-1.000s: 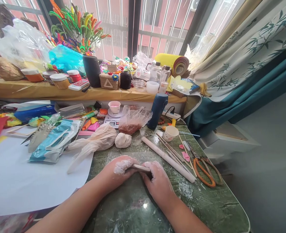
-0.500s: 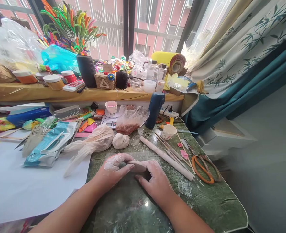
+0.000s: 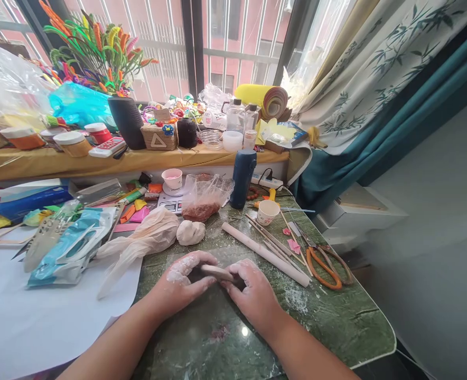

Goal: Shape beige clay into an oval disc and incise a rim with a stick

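Observation:
A flat, pale disc of clay (image 3: 216,272) is held between my two hands over the clear sheet on the table. My left hand (image 3: 184,279), dusted with white powder, curves around the disc's left side with the thumb in front. My right hand (image 3: 255,295) pinches its right end between thumb and fingers. The fingers' far sides are hidden. Just beyond my left hand sits a lump of white clay (image 3: 190,233), beside a crumpled plastic bag (image 3: 154,229). A pale rolling pin (image 3: 265,254) lies diagonally beyond my right hand.
Scissors with orange handles (image 3: 324,269) and thin sticks lie at the right, near a paper cup (image 3: 268,212). Behind stand a dark blue bottle (image 3: 243,179) and a bag of brown material (image 3: 202,203). A blue wipes pack (image 3: 73,245) rests on white paper (image 3: 59,327).
The clay disc has tilted, its right end lower, and shows more edge-on. My right thumb has come up against it. The whole view has shifted slightly.

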`<act>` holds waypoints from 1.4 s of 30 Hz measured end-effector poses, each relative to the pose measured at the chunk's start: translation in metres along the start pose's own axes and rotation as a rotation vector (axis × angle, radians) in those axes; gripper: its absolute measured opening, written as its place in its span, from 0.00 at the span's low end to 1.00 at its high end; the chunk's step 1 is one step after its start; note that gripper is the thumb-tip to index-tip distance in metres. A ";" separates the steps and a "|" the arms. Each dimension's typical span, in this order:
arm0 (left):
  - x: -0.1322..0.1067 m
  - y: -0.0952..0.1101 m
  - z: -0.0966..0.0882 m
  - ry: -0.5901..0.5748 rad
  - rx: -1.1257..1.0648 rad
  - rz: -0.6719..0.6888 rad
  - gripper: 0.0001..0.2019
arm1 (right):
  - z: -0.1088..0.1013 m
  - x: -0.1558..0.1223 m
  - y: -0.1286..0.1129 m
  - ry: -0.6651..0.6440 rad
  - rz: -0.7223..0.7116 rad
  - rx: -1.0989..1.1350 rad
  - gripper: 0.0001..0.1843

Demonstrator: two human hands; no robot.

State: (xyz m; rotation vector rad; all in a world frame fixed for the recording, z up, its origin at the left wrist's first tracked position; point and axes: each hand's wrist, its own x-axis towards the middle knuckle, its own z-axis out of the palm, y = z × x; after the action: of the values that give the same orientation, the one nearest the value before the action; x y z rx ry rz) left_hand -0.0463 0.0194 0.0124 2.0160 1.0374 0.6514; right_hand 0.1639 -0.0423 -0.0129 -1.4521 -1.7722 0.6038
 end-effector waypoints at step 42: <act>0.002 0.007 -0.003 -0.048 -0.002 -0.066 0.11 | -0.006 -0.005 -0.003 0.023 -0.030 0.075 0.03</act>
State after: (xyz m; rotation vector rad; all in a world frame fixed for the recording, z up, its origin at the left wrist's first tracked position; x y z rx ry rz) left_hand -0.0445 0.0202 0.0198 1.9771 1.0690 0.5664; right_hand 0.1670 -0.0483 -0.0081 -1.3744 -1.7322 0.6285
